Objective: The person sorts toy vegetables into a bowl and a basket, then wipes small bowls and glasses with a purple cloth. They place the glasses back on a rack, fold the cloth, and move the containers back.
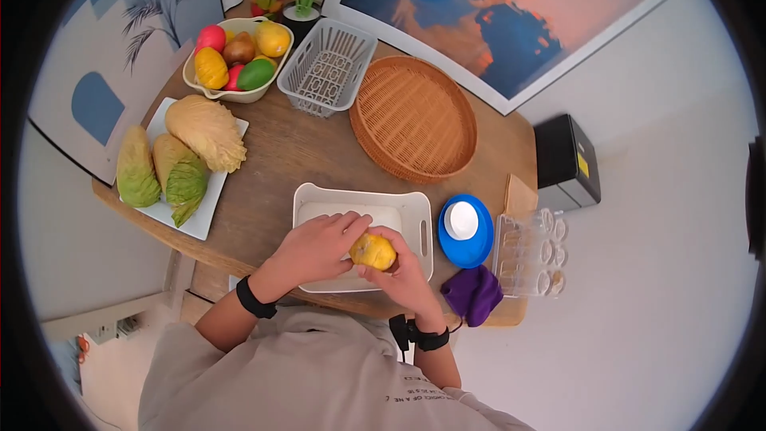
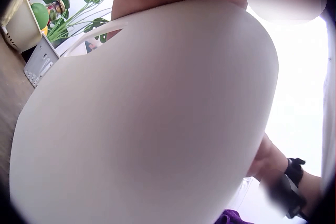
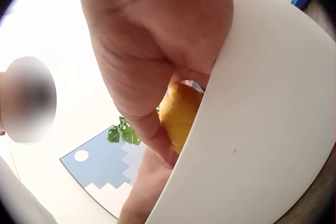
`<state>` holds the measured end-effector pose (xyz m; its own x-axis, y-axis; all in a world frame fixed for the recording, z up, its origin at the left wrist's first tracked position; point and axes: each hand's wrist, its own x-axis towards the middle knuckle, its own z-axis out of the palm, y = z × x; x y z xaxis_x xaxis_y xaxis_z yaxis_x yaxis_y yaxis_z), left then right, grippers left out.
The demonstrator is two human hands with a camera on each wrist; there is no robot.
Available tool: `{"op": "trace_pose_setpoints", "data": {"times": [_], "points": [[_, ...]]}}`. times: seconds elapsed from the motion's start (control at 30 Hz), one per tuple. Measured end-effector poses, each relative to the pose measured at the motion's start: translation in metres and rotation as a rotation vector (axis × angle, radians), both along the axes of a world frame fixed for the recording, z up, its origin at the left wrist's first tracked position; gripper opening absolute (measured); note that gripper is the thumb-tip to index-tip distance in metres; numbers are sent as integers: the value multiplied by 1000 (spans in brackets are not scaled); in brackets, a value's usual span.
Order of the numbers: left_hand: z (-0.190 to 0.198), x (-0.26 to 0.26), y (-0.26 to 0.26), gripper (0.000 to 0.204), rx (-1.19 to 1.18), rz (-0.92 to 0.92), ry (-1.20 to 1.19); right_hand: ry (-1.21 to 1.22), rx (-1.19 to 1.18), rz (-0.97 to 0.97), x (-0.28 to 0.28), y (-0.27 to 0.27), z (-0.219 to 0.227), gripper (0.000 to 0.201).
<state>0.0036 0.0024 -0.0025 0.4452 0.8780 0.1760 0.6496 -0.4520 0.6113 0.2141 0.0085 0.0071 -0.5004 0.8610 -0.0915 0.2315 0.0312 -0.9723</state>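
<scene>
A yellow fruit (image 1: 373,252) with a small brownish mark is held over a white plastic basin (image 1: 425,225) at the table's front edge. My right hand (image 1: 408,278) grips it from the right, thumb on the near side and fingers behind. From the left, my left hand (image 1: 315,247) reaches over the basin, its fingers fairly straight and the tips right at the fruit. In the right wrist view, the fruit (image 3: 178,116) shows between the right hand (image 3: 157,40) and the basin wall (image 3: 257,108). The basin wall (image 2: 152,119) hides most of the left hand in the left wrist view.
Cabbages and lettuces (image 1: 206,132) lie on a white tray (image 1: 209,211) at the left. Behind are a fruit bowl (image 1: 254,94), a grey basket (image 1: 335,96) and a round wicker tray (image 1: 411,116). To the right are a blue plate (image 1: 467,257), white bowl (image 1: 461,221), purple cloth (image 1: 472,295) and clear rack (image 1: 519,255).
</scene>
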Motion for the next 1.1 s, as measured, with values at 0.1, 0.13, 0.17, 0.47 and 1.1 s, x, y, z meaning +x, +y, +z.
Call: {"op": "trace_pose_setpoints", "data": {"times": [0.1, 0.13, 0.17, 0.47, 1.1], "points": [[3, 2, 0, 69, -59, -13, 60, -87, -182, -28, 2, 4, 4, 50], [4, 2, 1, 68, -73, -10, 75, -148, -176, -50, 1, 7, 2, 47], [3, 2, 1, 66, -60, -11, 84, -177, -186, -34, 2, 10, -3, 48], [-3, 4, 0, 61, 8, 66, 48, -213, 322, -42, -4, 8, 2, 59], [-2, 3, 0, 72, 81, 113, -8, -231, 99, 65, 8, 18, -1, 67]]}}
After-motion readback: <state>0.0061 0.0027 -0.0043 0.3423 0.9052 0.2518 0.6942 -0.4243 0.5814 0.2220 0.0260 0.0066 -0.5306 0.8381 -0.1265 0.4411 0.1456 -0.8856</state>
